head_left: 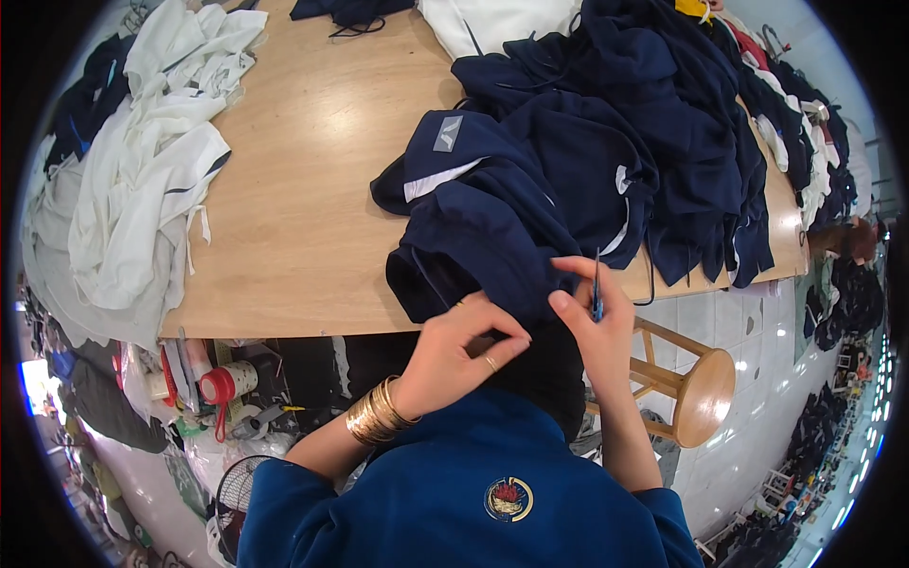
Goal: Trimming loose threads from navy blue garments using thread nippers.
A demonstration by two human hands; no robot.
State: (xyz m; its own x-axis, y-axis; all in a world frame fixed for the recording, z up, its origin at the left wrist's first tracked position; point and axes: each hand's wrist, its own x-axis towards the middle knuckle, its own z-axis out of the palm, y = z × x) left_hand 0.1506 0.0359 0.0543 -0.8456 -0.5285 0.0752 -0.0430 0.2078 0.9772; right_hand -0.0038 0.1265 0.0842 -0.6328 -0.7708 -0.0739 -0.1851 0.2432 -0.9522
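Observation:
A navy blue garment (473, 237) with white trim and a grey patch lies bunched at the near table edge in front of me. My left hand (464, 346), with gold bangles at the wrist, is by its near edge. Its thumb and index finger are pinched together; anything between them is too small to make out. My right hand (601, 322) is just right of the garment, holding small thread snips (597, 295) with a blue handle, blades pointing up. The thumb and index finger of that hand are spread apart around a gap.
More navy garments (663, 123) heap up at the right on the wooden table (294, 189). White garments (142, 189) hang over its left end. A wooden stool (705, 398) stands at the lower right. Below the table at left are a red-lidded bottle (220, 384) and clutter.

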